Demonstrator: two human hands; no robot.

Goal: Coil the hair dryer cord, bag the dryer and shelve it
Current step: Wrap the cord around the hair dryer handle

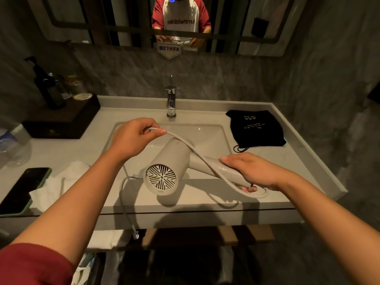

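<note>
Over the sink (205, 133), left to right: phone (22, 190) and white cloth (61, 182) on the bench (277, 161); left hand (131, 138) grip pinched shut on the cord (197, 153); hair dryer (166, 171) held above the bench edge, right hand (253, 171) grip wrapped closed round its handle; black bag (256, 128) flat at right.

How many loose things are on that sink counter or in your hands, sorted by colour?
Black: 3 - drawstring bag, box, pump bottle
White or pale grey: 2 - hair dryer with its cord, crumpled tissue
Green-cased: 1 - phone
Total: 6
</note>
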